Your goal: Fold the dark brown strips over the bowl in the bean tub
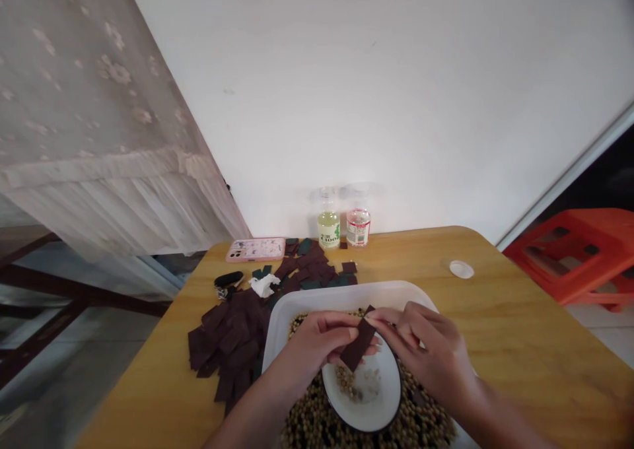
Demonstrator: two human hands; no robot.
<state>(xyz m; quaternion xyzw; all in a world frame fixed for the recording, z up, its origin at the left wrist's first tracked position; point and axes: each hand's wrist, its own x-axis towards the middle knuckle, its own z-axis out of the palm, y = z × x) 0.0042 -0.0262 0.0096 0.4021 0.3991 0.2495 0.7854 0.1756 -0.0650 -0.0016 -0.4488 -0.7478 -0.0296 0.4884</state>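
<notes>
A dark brown rectangular piece [357, 347], flat and thin, is held tilted over a white bowl [389, 406]. My left hand [324, 343] grips its left side between thumb and fingers. At its upper end, the fingertips of my right hand [430, 343] pinch the edge. Small tan beads [345, 378] lie inside the bowl, which rests in a white plastic tub [282, 310]. Many more round tan and dark beads [317, 416] fill the tub around the bowl. What the right fingertips may hold besides the piece is too small to make out.
Piles of similar brown pieces [232, 337] lie left of the tub on the wooden table [520, 343]. Behind stand two bottles, one greenish [329, 228] and one clear [358, 226]. A phone [255, 249], keys [228, 280], crumpled tissue [264, 284] and white lid [461, 269] lie around.
</notes>
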